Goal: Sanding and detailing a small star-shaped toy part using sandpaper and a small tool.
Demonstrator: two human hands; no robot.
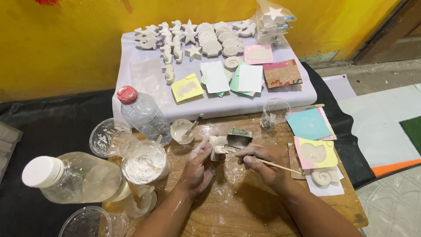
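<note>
Your left hand (198,169) is closed around a small white plaster figure (217,146), holding it just above the wooden tabletop (245,206), near its middle. Your right hand (263,162) pinches a thin wooden stick (283,166) whose front end meets the figure, while the long end points away to the right. Both hands are dusted with white powder. Just behind the figure sits a small metal scraper (239,138), and beside it a little cup of white paste (182,131) with a tool standing in it. To your left stand a cup of white powder (144,163), a red-capped water bottle (142,113) and a white-capped bottle (72,177) lying on its side. To your right, a shell cast (323,176) lies on paper. Further back, rows of white sea-shape casts (197,37) rest on a pale board (302,94).
</note>
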